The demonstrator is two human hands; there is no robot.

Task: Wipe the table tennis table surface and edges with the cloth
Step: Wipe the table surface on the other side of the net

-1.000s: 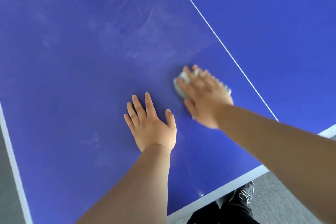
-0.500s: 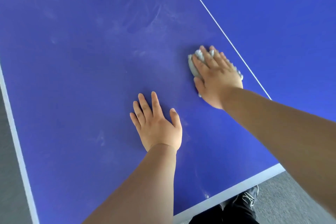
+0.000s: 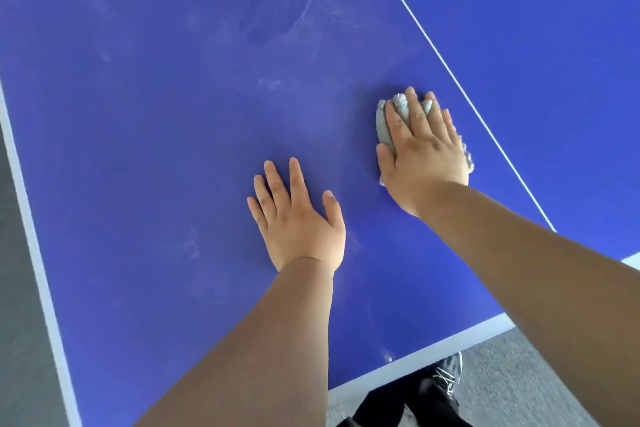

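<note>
The blue table tennis table fills the view, with pale dusty smears across its far part. A grey bunched cloth lies on the surface just left of the thin white centre line. My right hand presses flat on top of the cloth, fingers spread and pointing away from me, and hides most of it. My left hand rests palm down on the bare blue surface, nearer to me and left of the cloth, holding nothing.
The table's white near edge runs across the lower right, and its white side edge runs down the left. Below the near edge are grey carpet and my dark shoe.
My right hand slid the cloth away from me, closer to the centre line, and has held about the same spot for the last half second. The left hand stayed planted.
</note>
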